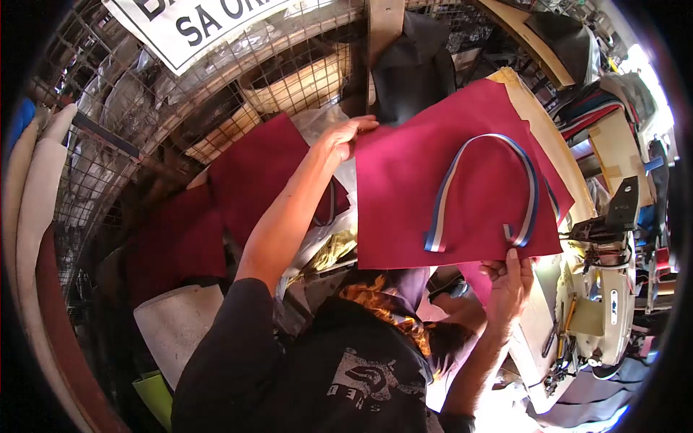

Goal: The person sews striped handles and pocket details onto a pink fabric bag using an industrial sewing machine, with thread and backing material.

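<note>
A maroon fabric panel (404, 198) is spread out in front of me, with a blue, white and grey striped strap (532, 169) arched across it like a handle. My left hand (346, 137) grips the panel at its upper left corner, fingers closed. At the lower right edge, my right hand (509, 283) pinches the fabric with the thumb on top, just below one strap end. Another maroon layer and a bit of strap show past the panel's right side. More maroon pieces (256, 169) lie to the left, behind my left forearm.
A sewing machine (617, 281) stands at the right, with several small tools (567, 325) on the table beside it. Wire mesh (180, 108) and a lettered sign (209, 25) are at the back. Dark sheet material (415, 68) hangs behind the panel. Rolled material (36, 202) stands at far left.
</note>
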`<action>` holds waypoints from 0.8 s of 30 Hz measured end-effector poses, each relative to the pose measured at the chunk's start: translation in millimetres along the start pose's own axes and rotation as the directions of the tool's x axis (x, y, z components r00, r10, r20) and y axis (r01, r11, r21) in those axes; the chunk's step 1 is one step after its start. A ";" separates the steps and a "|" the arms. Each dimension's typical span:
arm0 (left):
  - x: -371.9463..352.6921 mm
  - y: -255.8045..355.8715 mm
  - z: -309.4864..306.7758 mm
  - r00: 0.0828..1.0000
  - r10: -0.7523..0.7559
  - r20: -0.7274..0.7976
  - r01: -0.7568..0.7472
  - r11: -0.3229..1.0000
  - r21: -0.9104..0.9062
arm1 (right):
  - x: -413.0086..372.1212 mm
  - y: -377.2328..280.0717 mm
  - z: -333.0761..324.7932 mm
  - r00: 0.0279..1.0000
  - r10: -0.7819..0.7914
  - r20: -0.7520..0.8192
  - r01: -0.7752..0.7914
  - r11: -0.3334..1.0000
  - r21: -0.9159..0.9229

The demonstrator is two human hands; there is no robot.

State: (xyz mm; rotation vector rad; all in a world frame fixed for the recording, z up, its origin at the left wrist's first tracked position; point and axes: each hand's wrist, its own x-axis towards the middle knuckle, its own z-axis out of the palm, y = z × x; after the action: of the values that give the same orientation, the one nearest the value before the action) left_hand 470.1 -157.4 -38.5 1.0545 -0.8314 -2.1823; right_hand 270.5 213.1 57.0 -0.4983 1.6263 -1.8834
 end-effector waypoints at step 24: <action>-121.7 15.9 -443.2 0.635 0.657 -0.408 -0.019 0.540 0.841 | -43.8 216.3 181.4 0.598 0.595 0.537 -0.449 0.804 -0.390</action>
State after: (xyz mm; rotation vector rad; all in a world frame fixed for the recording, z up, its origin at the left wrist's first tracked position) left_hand 901.7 -206.2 -189.7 1.7469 -1.4946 -0.8005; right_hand 459.2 88.4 -117.5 -0.5851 1.2991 -0.9326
